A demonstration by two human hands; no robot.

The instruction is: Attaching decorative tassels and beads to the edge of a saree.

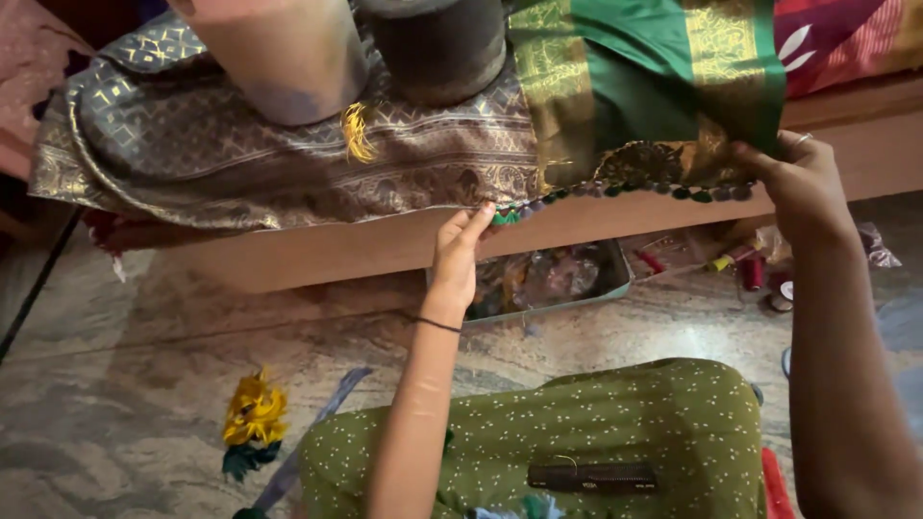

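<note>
Floor (125, 384): mottled stone, carrying everything below the bed.

Bed edge (317, 259): pale wooden board, draped with cloth.

Grey-brown brocade cloth (240, 163): spread over the bed edge, gold motifs, a yellow tassel (358, 133) lying on it.

Green silk cloth (635, 86): gold-patterned border, hanging over the bed edge, its lower hem trimmed with a row of small green and dark tassels (625, 188).

Two cylindrical containers on the brocade: one pale (284, 58), one dark (437, 48); contents hidden, tops cut off by the frame.

Shallow metal tray (615, 281): on the floor under the bed edge, holding a crumpled clear plastic bag of mixed small items, too blurred to tell.

Right hand (803, 178): fingers closed, gripping the green cloth's hem at its right end; a ring on one finger.

Left hand (460, 250): thumb and fingertips pinched on the tasselled hem at its left end.

Yellow thread bundle (255, 411): on the floor, left of the knee.

Thread spools (750, 271): red and yellow, on the floor right of the tray.
</note>
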